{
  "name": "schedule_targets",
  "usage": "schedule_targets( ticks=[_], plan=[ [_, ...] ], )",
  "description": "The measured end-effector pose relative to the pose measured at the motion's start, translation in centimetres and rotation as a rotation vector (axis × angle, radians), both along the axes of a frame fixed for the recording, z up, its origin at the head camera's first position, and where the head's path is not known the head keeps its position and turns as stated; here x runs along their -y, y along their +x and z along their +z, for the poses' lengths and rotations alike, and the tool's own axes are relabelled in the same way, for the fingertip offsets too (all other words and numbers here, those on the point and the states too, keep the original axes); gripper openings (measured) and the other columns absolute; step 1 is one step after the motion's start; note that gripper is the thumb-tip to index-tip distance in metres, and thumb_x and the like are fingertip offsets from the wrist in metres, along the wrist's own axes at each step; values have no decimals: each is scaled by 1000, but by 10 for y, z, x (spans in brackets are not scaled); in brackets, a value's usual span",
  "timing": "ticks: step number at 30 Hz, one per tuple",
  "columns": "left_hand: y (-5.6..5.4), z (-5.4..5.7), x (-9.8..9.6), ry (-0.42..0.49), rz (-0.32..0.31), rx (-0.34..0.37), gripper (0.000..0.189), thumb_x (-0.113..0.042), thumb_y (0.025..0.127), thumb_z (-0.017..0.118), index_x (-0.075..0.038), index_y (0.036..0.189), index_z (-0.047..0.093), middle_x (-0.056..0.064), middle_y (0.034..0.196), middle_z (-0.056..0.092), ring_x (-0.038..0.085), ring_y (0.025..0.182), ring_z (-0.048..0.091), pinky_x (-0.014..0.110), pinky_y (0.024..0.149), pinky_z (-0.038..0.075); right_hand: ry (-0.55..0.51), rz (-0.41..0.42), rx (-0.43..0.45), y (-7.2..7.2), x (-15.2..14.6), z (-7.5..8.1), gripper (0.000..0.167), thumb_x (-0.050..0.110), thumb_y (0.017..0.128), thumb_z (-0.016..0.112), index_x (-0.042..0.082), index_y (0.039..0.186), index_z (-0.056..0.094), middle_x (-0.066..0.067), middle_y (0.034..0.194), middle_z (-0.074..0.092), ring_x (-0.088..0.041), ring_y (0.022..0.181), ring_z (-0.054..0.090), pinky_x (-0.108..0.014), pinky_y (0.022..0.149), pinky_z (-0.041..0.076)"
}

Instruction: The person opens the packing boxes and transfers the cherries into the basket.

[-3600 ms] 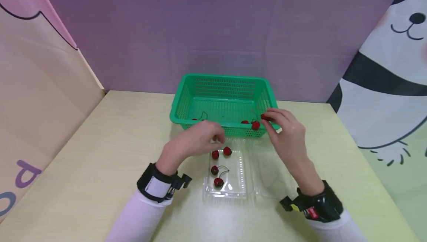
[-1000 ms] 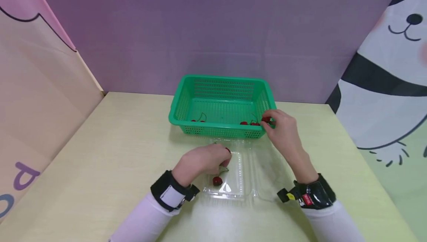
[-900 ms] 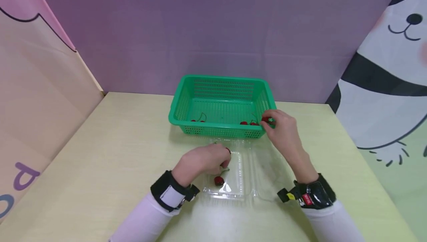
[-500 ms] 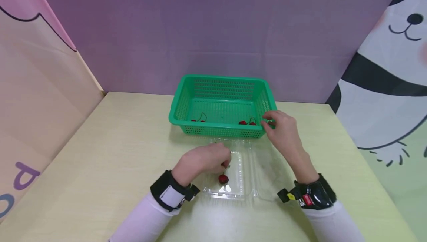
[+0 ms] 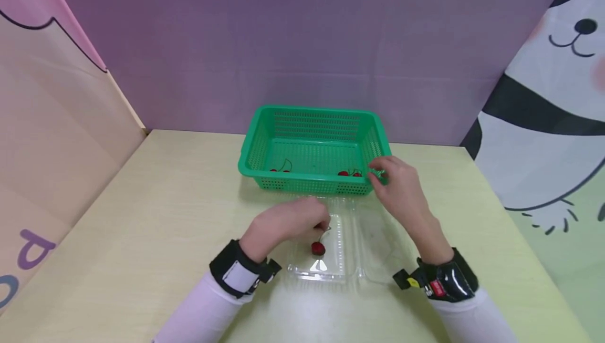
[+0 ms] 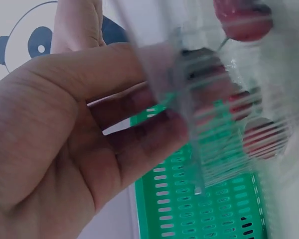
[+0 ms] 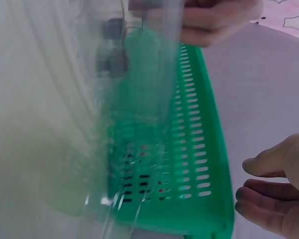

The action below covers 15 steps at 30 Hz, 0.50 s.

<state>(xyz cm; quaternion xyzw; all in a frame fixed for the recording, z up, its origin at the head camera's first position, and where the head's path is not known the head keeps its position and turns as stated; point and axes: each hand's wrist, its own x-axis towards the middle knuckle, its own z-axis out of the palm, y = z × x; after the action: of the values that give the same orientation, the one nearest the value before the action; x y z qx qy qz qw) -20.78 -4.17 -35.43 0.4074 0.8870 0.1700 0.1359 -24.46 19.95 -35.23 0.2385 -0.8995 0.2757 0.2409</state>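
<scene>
My left hand [image 5: 288, 222] reaches over a clear plastic clamshell box [image 5: 307, 277]. In the left wrist view its thumb and fingertips come together around a dark cherry [image 6: 207, 59], blurred behind the plastic wall. A red cherry [image 5: 318, 249] lies in the box just below that hand, its thin stem running up to the fingers. Two other cherries in the box show only in the left wrist view. My right hand [image 5: 402, 185] hovers at the near right corner of the green basket [image 5: 312, 178], thumb and fingers apart with nothing between them.
Cherries [image 5: 344, 173] with stems lie inside the basket near its front right, and a stemmed pair [image 5: 286, 170] lies at its front left. The box's clear lid [image 5: 380, 259] spreads to the right on the pale table [image 5: 156, 217]. A purple backdrop [image 5: 302, 43] stands behind.
The cherry below my left hand has shifted right and slightly away from me. The red cherry seen between my right fingertips a second ago no longer shows there, and those fingers have parted.
</scene>
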Motion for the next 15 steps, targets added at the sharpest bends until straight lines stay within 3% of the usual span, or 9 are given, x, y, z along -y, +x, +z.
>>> schedule_targets(
  ticks=[8, 15],
  plan=[
    [-5, 7, 7, 117, -106, -154, 29, 5, 92, 64, -12, 69, 62, -5, 74, 50, 10, 71, 46, 20, 64, 41, 93, 18, 38, 16, 7, 11, 13, -2, 90, 73, -4, 103, 73, -17, 96, 73, -29, 80, 70, -45, 67, 58],
    [-7, 18, 17, 218, -99, -259, 9, 0, 96, 68, -4, 89, 74, -1, 88, 61, 14, 80, 57, 24, 74, 50, 174, 15, 123, 30, 14, 20, 9, 5, 93, 74, 1, 101, 74, -11, 93, 74, -25, 79, 69, -40, 66, 58]
  ],
)
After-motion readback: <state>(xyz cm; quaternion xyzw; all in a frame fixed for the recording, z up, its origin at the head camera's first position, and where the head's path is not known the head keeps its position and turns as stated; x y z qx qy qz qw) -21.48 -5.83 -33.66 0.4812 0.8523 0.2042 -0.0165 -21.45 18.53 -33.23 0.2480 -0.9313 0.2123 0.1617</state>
